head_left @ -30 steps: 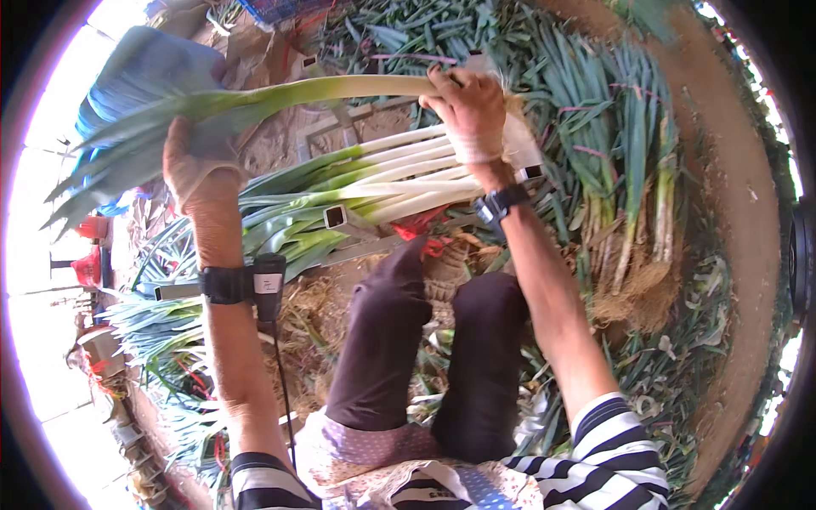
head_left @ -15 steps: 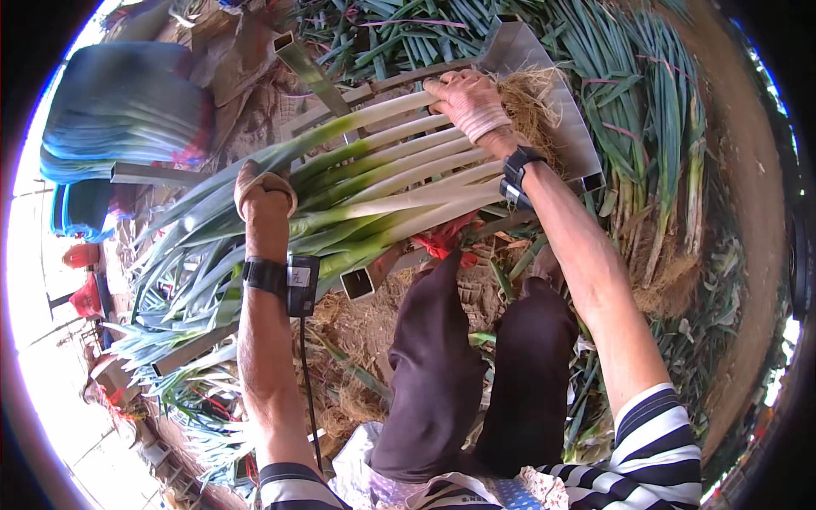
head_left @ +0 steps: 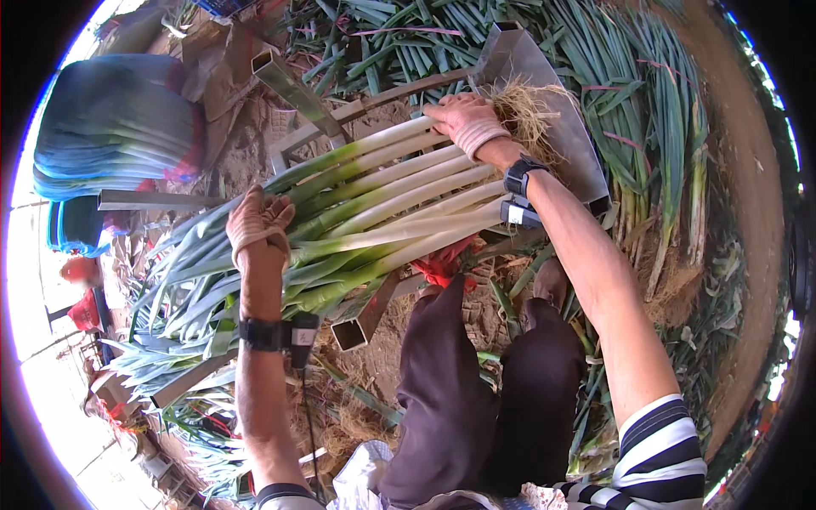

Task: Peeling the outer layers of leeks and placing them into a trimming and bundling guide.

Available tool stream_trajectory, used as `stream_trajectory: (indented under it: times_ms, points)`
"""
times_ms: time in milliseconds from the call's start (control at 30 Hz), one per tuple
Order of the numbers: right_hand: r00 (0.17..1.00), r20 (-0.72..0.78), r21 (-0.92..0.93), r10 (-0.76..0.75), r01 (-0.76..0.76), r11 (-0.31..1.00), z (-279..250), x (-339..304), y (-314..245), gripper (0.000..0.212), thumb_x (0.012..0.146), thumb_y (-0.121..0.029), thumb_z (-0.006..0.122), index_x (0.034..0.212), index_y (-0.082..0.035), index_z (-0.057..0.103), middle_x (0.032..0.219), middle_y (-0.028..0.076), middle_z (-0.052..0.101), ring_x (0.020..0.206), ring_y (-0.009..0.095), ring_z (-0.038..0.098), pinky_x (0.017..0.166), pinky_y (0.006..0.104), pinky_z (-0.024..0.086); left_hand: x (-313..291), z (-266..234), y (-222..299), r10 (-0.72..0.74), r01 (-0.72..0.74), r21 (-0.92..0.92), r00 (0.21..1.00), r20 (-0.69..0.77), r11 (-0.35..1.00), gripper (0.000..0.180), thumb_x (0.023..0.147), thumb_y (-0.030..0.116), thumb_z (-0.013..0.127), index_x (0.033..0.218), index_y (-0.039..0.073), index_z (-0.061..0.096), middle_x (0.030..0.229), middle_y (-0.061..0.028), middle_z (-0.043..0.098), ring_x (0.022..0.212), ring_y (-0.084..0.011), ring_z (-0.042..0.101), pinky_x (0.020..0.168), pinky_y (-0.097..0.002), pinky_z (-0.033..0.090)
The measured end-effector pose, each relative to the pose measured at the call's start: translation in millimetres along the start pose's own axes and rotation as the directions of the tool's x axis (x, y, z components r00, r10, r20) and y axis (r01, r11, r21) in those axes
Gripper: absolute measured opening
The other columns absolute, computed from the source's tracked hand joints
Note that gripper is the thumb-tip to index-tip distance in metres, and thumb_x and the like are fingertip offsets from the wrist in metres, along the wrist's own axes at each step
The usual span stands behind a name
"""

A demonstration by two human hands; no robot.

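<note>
A row of leeks (head_left: 399,189) lies side by side across a metal frame, white shanks to the right and green leaves to the left. My right hand (head_left: 469,121) is closed over the white end of the farthest leek, beside the tangled roots (head_left: 529,115). Over the green leaves rests my left hand (head_left: 257,223), its fingers loosely bent and apart, not wrapped round any leek. Both hands have pale bands round the palm, and dark straps with small devices circle the wrists.
An angled metal plate (head_left: 557,127) stands at the root end. Square metal tubes (head_left: 293,89) jut up from the frame. More leeks in tied bundles (head_left: 633,127) lie at the right and back. A blue-wrapped stack (head_left: 115,119) stands far left. Red plastic (head_left: 444,265) hangs near my knees.
My left hand has loosened from round the leaves and turned, its fingers now showing on top of them. The right hand stays at the root end, and the leeks lie more evenly side by side.
</note>
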State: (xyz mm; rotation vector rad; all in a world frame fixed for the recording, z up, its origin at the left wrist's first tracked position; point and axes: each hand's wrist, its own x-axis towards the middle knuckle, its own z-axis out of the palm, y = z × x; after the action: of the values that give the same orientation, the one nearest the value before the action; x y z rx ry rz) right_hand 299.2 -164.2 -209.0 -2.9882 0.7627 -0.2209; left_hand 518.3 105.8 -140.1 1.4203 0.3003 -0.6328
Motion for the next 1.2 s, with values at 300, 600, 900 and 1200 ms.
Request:
stream_trajectory:
  times_ms: [300,600,900,1200]
  points:
    - [0.981,0.177,0.067,0.078,-0.091,0.994,-18.1,9.6,-21.6,0.035,0.081,-0.044,0.06,0.104,-0.018,0.06,0.111,0.012,0.059,0.108,0.034,0.053,0.092,0.0474,0.041,43.8,15.7,22.5,0.163,-0.672,0.653,0.643,0.748,-0.349,0.054,0.08,0.044,0.066,0.123,0.015,0.055,0.117,-0.0134,0.06,0.109,-0.0335,0.054,0.094,-0.0409,0.042]
    - [0.999,-0.027,0.073,-0.025,0.027,0.997,-8.5,-8.8,-26.2,0.056,0.066,-0.063,0.065,0.099,-0.018,0.064,0.093,0.009,0.061,0.095,0.031,0.057,0.079,0.0459,0.045,32.2,3.3,8.1,0.087,-0.708,0.623,0.634,0.768,-0.333,0.042,0.084,0.043,0.061,0.114,0.014,0.06,0.106,-0.0127,0.062,0.105,-0.0307,0.055,0.09,-0.0396,0.043]
    - [0.998,0.039,0.017,0.043,-0.043,0.999,-8.8,-17.5,-35.1,0.053,0.067,-0.05,0.072,0.112,-0.024,0.065,0.099,0.006,0.06,0.099,0.03,0.054,0.077,0.0435,0.046,68.6,2.4,25.6,0.08,-0.746,0.61,0.614,0.785,-0.268,0.049,0.079,0.048,0.062,0.11,0.011,0.063,0.111,-0.0186,0.06,0.107,-0.0356,0.055,0.093,-0.041,0.043]
    - [0.996,0.054,0.059,0.067,-0.07,0.996,-19.9,-12.8,-58.7,0.047,0.064,-0.05,0.072,0.099,-0.02,0.065,0.094,0.006,0.061,0.095,0.031,0.054,0.076,0.0448,0.047,154.3,-48.8,59.7,-0.367,-0.569,0.693,0.82,0.439,-0.442,0.043,0.09,0.04,0.044,0.117,0.01,0.06,0.122,-0.0143,0.059,0.113,-0.0304,0.055,0.095,-0.038,0.042]
